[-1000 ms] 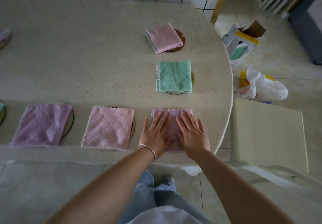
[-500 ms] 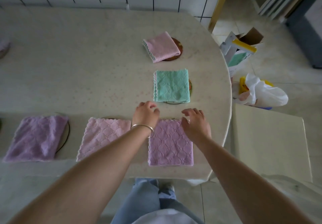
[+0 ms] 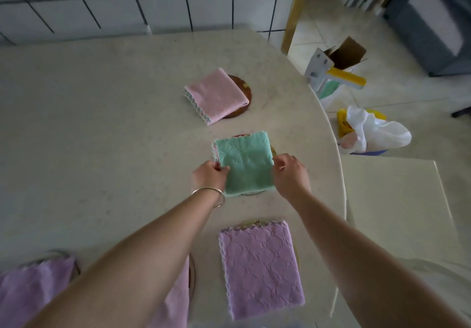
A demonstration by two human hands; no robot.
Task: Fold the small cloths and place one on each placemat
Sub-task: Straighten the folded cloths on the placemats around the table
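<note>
Head view. Both hands gripped the folded green cloth near the frame's centre: the left hand pinched its 9 o'clock edge, the right hand its 3 o'clock edge. The cloth covered a placemat of which only a thin arc showed at 6 o'clock. A bracelet circled the left wrist.

At 12 o'clock from the green cloth, well apart, a folded pink cloth lay across a brown round placemat. At 6 o'clock a purple cloth lay flat, near the table's front edge. Another purple cloth sat at 8 o'clock, cut by the frame.

The table lay bare from 9 to 11 o'clock; its curved edge ran close past the right hand at 3 o'clock. Beyond it stood an open carton and a white bag on the floor. No writing could be read anywhere.
</note>
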